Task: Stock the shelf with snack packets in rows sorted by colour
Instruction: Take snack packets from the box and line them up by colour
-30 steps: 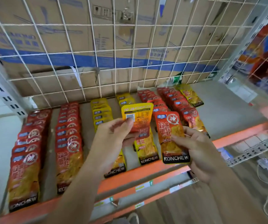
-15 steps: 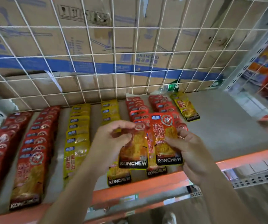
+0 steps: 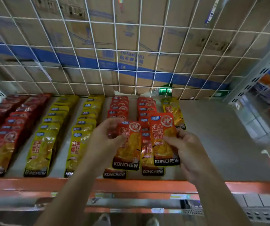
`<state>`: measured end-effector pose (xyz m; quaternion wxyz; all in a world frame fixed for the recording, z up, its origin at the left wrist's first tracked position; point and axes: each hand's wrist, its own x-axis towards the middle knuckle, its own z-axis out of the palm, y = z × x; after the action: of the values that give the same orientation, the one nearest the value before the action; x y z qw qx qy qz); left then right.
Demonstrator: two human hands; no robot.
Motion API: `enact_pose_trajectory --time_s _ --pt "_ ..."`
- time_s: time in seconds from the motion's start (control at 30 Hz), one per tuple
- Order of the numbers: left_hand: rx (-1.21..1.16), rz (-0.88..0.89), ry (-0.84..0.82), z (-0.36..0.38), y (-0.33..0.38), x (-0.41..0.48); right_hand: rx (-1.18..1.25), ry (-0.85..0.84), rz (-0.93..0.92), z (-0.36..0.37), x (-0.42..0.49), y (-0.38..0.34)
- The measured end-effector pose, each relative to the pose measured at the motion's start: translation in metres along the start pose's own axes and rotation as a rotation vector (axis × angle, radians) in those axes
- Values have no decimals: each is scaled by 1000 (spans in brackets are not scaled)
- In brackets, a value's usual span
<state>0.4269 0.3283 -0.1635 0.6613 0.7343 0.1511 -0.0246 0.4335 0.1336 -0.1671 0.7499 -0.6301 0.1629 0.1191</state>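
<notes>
Change: a second ago the left hand (image 3: 108,141) had its packet back-side out, with a yellow panel and barcode showing. It has since been turned, and the left packet (image 3: 129,149) is now face-out, orange-red, logo at the bottom. The right hand (image 3: 186,150) has the same grip as before on the right packet (image 3: 162,137), also orange-red and face-out.

Grip: left pinches its packet near the top-left corner, thumb in front, fingers behind. Right pinches its packet at the right edge, around mid-height. Both packets are in the air, not down on the shelf (image 3: 220,136) yet. Their inner edges are close, but with the motion blur I can't tell if they touch.

Location: both hang directly over the two orange-red rows (image 3: 118,106), which run from under the palms away to the back mesh (image 3: 135,46). The front packets of those rows peek out below the held ones, wrist-side. The yellow rows (image 3: 52,121) are outboard of the left hand, the dark-red rows (image 3: 8,121) further out again. A short yellow stack (image 3: 173,110) sits just past the right fingertips, with bare shelf outboard of the right hand.

Meaning: the flip settled the colour. Both are orange-red, so both belong in the rows underneath. My read: next, lay one at the front end of each row, by the front rail (image 3: 33,185). Risk: glossy film may slide out of line.
</notes>
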Motion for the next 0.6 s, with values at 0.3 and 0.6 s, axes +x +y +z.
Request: enact_pose_trajectory --time_s 0.3,0.6 --pt "-6 -7 79 21 -7 -13 -125 -28 13 -24 11 8" --pt "-39 -9 134 22 -15 -16 -401 -80 -101 -20 7 25"
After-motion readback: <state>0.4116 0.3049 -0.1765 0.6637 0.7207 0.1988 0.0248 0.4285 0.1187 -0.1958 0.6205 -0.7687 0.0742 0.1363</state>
